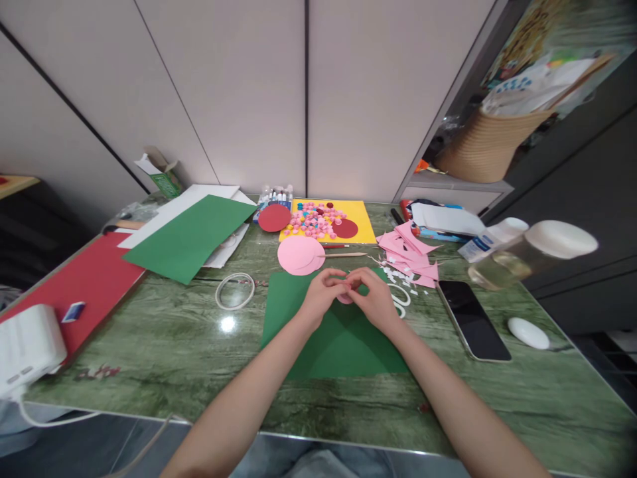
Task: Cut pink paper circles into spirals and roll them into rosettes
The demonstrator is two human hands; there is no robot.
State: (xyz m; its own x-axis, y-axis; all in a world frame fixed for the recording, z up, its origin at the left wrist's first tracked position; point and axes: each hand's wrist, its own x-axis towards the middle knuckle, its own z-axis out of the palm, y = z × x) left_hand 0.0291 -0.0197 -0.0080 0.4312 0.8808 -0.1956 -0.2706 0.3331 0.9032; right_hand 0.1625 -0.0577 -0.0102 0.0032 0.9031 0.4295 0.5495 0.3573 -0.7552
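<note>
Above the green paper sheet (343, 352), my left hand (322, 300) and my right hand (373, 299) meet at the fingertips. Both are closed in a pinch on a small piece of pink paper (344, 298), partly hidden by the fingers. Just beyond them lie overlapping pink paper circles (298, 255) and a thin wooden stick (346, 255). White scissors handles (401, 296) show beside my right hand, the blades out of sight.
Many small pink pieces (313, 222) cover a yellow sheet (367, 222) at the back, near red circles (274, 218). Pink scraps (411, 252), a phone (472, 320) and a bottle (530, 255) stand right. A tape roll (235, 307) and red paper (94, 279) lie left.
</note>
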